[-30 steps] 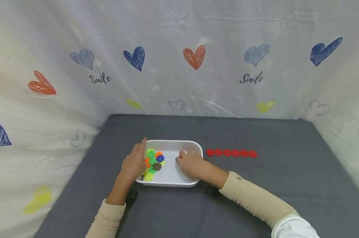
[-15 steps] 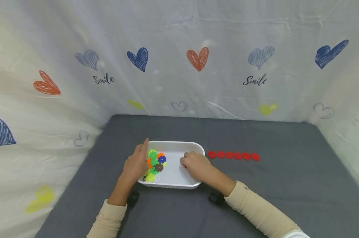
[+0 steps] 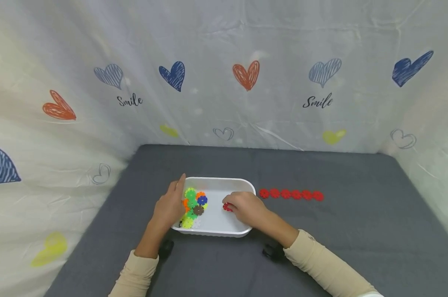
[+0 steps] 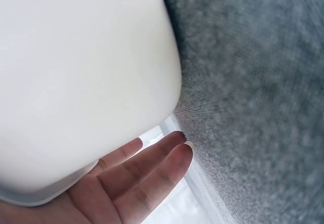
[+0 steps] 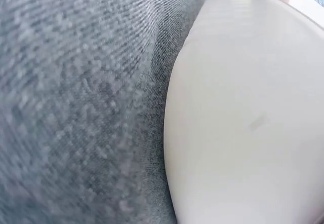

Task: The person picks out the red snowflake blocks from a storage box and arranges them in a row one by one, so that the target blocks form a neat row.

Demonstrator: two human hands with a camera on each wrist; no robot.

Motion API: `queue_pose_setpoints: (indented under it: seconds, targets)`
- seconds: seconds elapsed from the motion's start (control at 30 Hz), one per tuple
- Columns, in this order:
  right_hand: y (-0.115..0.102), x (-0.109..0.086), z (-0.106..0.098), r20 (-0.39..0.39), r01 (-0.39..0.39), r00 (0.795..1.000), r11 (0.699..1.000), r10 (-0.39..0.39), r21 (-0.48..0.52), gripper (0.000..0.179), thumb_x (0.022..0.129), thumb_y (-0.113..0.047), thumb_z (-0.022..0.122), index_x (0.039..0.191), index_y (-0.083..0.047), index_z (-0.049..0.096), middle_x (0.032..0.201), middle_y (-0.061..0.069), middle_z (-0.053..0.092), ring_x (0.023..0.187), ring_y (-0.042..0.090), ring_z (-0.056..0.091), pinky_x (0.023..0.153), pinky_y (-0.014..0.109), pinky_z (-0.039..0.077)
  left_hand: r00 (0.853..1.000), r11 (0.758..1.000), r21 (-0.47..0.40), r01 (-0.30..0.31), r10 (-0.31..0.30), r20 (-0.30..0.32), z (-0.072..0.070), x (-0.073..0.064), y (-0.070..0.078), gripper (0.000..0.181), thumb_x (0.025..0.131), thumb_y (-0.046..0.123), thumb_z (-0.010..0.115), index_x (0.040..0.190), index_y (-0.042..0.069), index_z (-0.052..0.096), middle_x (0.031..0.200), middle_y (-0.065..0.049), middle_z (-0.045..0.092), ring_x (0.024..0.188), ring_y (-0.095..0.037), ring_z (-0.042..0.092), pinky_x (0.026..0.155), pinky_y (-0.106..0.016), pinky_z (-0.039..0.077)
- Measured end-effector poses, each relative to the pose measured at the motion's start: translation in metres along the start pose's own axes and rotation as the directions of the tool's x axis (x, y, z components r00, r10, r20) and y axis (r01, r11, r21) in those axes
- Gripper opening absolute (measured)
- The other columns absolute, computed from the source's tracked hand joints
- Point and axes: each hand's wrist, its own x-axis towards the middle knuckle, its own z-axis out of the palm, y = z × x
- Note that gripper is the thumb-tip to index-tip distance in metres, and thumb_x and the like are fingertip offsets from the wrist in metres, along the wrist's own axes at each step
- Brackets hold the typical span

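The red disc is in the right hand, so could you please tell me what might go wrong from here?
The red disc might slip from the right hand and drop back into the tray. On the way out, that hand could also bump the tray or disturb the red row beside it.

Tray [image 3: 216, 222] on table [image 3: 343, 222], disc pile [image 3: 192, 204] inside left, disc row [image 3: 295, 194] right

Light is soft; wrist views look blurred.
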Motion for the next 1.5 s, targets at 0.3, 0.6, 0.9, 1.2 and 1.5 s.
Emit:
queue_pose_setpoints:
  seconds: [0.3, 0.6, 0.9, 1.2, 1.5]
  targets:
    - [0.002, -0.003, -0.003, -0.108, 0.036, 0.994, 0.982, -0.016, 0.187, 0.012, 0.083, 0.0, 0.079, 0.091, -0.008, 0.078, 0.086, -0.002, 0.074, 0.078, 0.011, 0.067, 0.074, 0.025, 0.055, 1.0, 1.0, 0.01, 0.007, -0.007, -0.001, 0.0, -0.002, 0.001, 0.086, 0.088, -0.002, 0.067, 0.16, 0.007, 0.021, 0.147, -0.024, 0.042, 0.094, -0.039, 0.061, 0.084, -0.059, 0.053]
    - [0.004, -0.013, -0.02, -0.04, -0.136, 0.986, 0.911, 0.164, 0.39, 0.013, 0.084, -0.002, 0.078, 0.094, -0.01, 0.081, 0.087, -0.002, 0.075, 0.072, 0.006, 0.064, 0.063, 0.022, 0.055, 1.0, 1.0, 0.016, 0.022, -0.022, -0.002, 0.001, -0.001, 0.003, 0.089, 0.087, -0.002, 0.07, 0.16, 0.008, 0.021, 0.147, -0.023, 0.041, 0.099, -0.04, 0.061, 0.087, -0.058, 0.052]
    - [0.008, -0.019, -0.041, -0.072, -0.167, 0.973, 0.88, 0.221, 0.445, 0.012, 0.085, -0.001, 0.078, 0.096, -0.006, 0.081, 0.088, 0.002, 0.076, 0.076, 0.008, 0.067, 0.07, 0.024, 0.057, 1.0, 1.0, 0.014, 0.006, -0.006, -0.01, 0.0, -0.001, 0.003, 0.087, 0.087, -0.003, 0.068, 0.16, 0.007, 0.021, 0.147, -0.023, 0.042, 0.096, -0.039, 0.061, 0.085, -0.058, 0.053]
    - [0.011, -0.028, -0.056, -0.103, -0.209, 0.954, 0.873, 0.281, 0.441, 0.015, 0.085, 0.0, 0.077, 0.098, -0.007, 0.08, 0.09, 0.0, 0.075, 0.076, 0.008, 0.067, 0.07, 0.025, 0.057, 1.0, 1.0, 0.013, 0.016, -0.016, 0.001, 0.001, 0.0, 0.005, 0.086, 0.087, -0.002, 0.068, 0.16, 0.007, 0.021, 0.148, -0.023, 0.041, 0.098, -0.04, 0.061, 0.086, -0.058, 0.053]
    - [0.021, -0.046, -0.071, -0.148, -0.226, 0.939, 0.88, 0.311, 0.419, 0.016, 0.086, -0.001, 0.077, 0.098, -0.011, 0.08, 0.091, -0.003, 0.074, 0.076, 0.008, 0.066, 0.07, 0.03, 0.058, 1.0, 1.0, 0.019, 0.023, -0.024, 0.013, -0.001, -0.001, 0.004, 0.085, 0.088, -0.002, 0.066, 0.16, 0.006, 0.02, 0.148, -0.024, 0.04, 0.095, -0.039, 0.061, 0.084, -0.057, 0.053]
